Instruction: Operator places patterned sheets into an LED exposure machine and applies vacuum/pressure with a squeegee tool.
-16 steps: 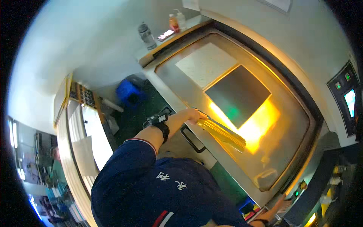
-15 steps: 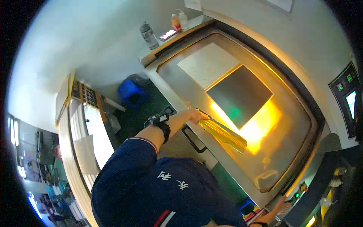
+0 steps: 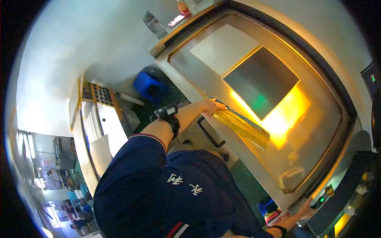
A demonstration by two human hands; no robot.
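My left hand [image 3: 212, 106] is at the near edge of a framed, metal-rimmed worktable [image 3: 246, 178], its fingers closed on the upper end of a yellow see-through film roll [image 3: 242, 127]. That roll lies slantwise on the table surface, with a bluish strip along its far side. Beyond it is a dark square plate [image 3: 262, 81], with bright yellow light spilling around its near edges. A pale square sheet [image 3: 222, 47] lies farther left. My right hand [image 3: 303, 210] reaches to the table's right corner, fingers stretched out, beside a small control box with a green lit button [image 3: 322, 200].
A clear bottle [image 3: 154, 25], a phone [image 3: 176, 21] and an orange-labelled bottle [image 3: 183, 8] stand on the far left ledge. On the floor is a blue bin [image 3: 150, 86]. A black handle [image 3: 211, 133] juts from the table front. At left stands a lit bench [image 3: 113, 135].
The view has shifted, so the table sits higher in it. My left hand stays at the film roll's end. My right hand and forearm show more fully at the table's corner.
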